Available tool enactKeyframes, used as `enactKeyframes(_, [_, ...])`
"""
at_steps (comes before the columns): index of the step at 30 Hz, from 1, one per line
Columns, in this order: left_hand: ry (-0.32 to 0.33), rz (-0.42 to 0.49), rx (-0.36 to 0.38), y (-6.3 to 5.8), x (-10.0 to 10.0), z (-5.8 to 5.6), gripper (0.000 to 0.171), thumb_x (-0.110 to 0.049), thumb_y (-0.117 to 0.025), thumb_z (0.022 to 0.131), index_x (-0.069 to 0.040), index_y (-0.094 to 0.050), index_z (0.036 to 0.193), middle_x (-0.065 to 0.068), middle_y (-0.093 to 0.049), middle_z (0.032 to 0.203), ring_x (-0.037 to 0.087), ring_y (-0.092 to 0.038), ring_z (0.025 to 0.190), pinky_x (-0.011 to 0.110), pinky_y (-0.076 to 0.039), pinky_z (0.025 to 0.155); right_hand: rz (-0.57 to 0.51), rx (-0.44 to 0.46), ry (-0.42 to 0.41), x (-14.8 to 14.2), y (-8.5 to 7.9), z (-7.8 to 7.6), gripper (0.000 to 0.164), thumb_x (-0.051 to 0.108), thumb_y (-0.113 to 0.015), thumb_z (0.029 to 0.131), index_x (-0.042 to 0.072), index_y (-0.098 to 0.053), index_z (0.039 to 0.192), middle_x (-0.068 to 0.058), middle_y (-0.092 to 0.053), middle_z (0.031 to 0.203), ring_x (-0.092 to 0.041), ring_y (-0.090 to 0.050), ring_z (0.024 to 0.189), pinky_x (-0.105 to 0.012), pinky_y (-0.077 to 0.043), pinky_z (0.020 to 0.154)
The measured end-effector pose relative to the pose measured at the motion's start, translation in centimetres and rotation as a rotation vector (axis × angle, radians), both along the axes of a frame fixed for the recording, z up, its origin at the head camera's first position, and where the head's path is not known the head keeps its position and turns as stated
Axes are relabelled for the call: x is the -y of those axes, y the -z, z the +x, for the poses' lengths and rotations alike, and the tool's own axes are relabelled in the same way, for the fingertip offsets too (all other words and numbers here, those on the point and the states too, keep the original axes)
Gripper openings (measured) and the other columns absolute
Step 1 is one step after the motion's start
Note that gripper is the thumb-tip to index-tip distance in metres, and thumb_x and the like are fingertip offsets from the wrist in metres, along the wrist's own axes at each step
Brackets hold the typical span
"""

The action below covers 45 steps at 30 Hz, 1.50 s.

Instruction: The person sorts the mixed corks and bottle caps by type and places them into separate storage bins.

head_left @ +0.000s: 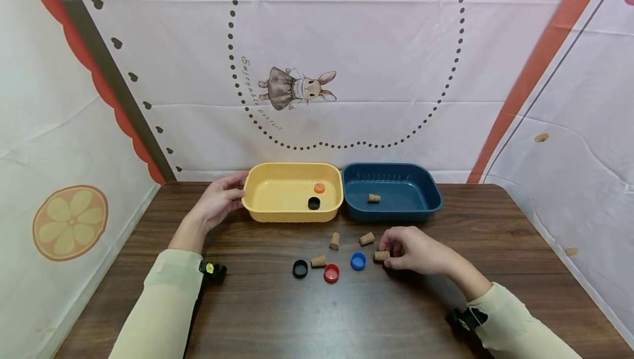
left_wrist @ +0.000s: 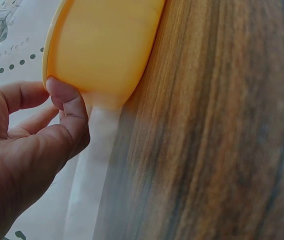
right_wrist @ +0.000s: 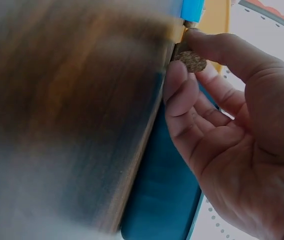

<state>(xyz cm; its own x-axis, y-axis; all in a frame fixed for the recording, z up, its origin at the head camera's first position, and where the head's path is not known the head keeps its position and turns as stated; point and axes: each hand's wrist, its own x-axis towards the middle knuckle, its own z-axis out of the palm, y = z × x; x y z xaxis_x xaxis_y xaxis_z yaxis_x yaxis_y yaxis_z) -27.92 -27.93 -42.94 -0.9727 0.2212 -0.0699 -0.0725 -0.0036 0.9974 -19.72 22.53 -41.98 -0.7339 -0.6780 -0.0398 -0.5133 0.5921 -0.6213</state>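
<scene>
My left hand (head_left: pixel 218 205) is at the left end of a yellow plastic basin (head_left: pixel 277 215), and in the left wrist view its thumb and fingers pinch the rim (left_wrist: pixel 47 50). My right hand (head_left: pixel 416 250) holds a cork (head_left: pixel 381 256) low over the table between thumb and fingers; the round end of that cork (right_wrist: pixel 192 61) shows in the right wrist view. A blue bottle cap (head_left: pixel 358 261) lies just left of it. Another cork (head_left: pixel 367 238) sits close behind the right fingertips.
Beside the yellow basin stands a dark blue basin (head_left: pixel 391 216) with a cork (head_left: pixel 373 198) inside. Orange (head_left: pixel 319 188) and black (head_left: pixel 314 203) caps lie in the yellow one. Two corks (head_left: pixel 335 240) (head_left: pixel 318 261), a black cap (head_left: pixel 300 268) and a red cap (head_left: pixel 331 273) are on the table.
</scene>
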Motion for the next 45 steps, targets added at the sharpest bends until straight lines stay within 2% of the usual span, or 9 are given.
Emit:
enactKeyframes(10, [0.000,0.012,0.007,0.0,0.0,-0.1,0.063,0.006,-0.052,0.106,-0.002,-0.033,0.166,0.029,-0.036,0.151,0.031,-0.057,0.112,0.027,-0.058,0.081,-0.014,-0.034,0.041,0.1,-1.4,0.0,0.018,0.012,-0.081,0.092,0.019,-0.070,0.106,0.009,-0.066,0.091,-0.009,-0.063,0.081,-0.029,-0.057,0.068])
enactKeyframes(18, [0.007,-0.003,-0.002,0.1,0.0,0.0,0.063,0.006,-0.051,0.106,-0.001,-0.031,0.166,0.028,-0.037,0.150,0.029,-0.060,0.113,0.027,-0.058,0.084,-0.079,-0.057,0.109,-0.4,-2.8,-0.6,0.018,0.013,-0.081,0.094,0.017,-0.070,0.108,0.005,-0.068,0.095,-0.014,-0.064,0.082,-0.030,-0.059,0.070])
enactKeyframes(22, [0.004,-0.005,0.000,0.1,0.1,-0.1,0.063,0.006,-0.051,0.106,-0.002,-0.031,0.166,0.027,-0.037,0.150,0.029,-0.059,0.114,0.028,-0.058,0.085,-0.106,-0.105,0.137,-0.7,-3.5,-1.0,0.018,0.011,-0.082,0.094,0.016,-0.070,0.107,0.005,-0.068,0.092,-0.015,-0.064,0.081,-0.029,-0.058,0.068])
enactKeyframes(28, [0.003,-0.003,0.001,0.1,0.1,0.0,0.063,0.006,-0.051,0.106,-0.001,-0.031,0.166,0.028,-0.036,0.149,0.030,-0.059,0.115,0.030,-0.058,0.087,-0.113,-0.139,0.177,-1.1,-4.3,-2.0,0.019,0.011,-0.082,0.094,0.016,-0.071,0.108,0.005,-0.068,0.090,-0.016,-0.063,0.080,-0.030,-0.056,0.066])
enactKeyframes(34, [-0.002,-0.003,0.002,0.1,0.1,0.0,0.063,0.006,-0.051,0.106,0.000,-0.031,0.165,0.028,-0.037,0.150,0.029,-0.059,0.112,0.027,-0.058,0.083,-0.096,-0.146,0.226,-1.2,-5.1,-3.3,0.018,0.014,-0.082,0.095,0.015,-0.071,0.109,0.003,-0.069,0.092,-0.018,-0.065,0.083,-0.032,-0.056,0.067])
enactKeyframes(45, [0.000,-0.009,-0.004,0.3,0.2,-0.1,0.062,0.006,-0.050,0.107,-0.001,-0.032,0.166,0.028,-0.038,0.149,0.028,-0.059,0.112,0.027,-0.058,0.084,-0.048,-0.135,0.289,-1.9,-5.5,-5.9,0.017,0.016,-0.079,0.097,0.012,-0.071,0.111,0.000,-0.070,0.090,-0.021,-0.065,0.083,-0.037,-0.054,0.069])
